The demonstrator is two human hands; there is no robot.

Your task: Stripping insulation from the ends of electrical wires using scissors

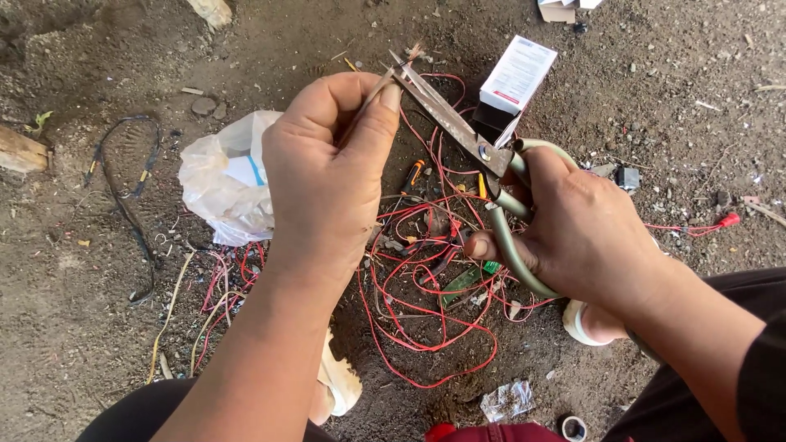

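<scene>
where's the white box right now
In the head view the white box lies on the dirt ground at upper right of centre, just beyond the scissors held in the right hand, above the tangle of red wires.

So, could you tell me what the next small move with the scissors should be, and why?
Probably close the scissors gently on the wire end. The right hand has its fingers through the handles, and the blade tips sit right at the thin wire pinched in the left hand, with frayed strands showing past the tips. A light squeeze seems safest, since the left thumb lies close to the blades.
</scene>
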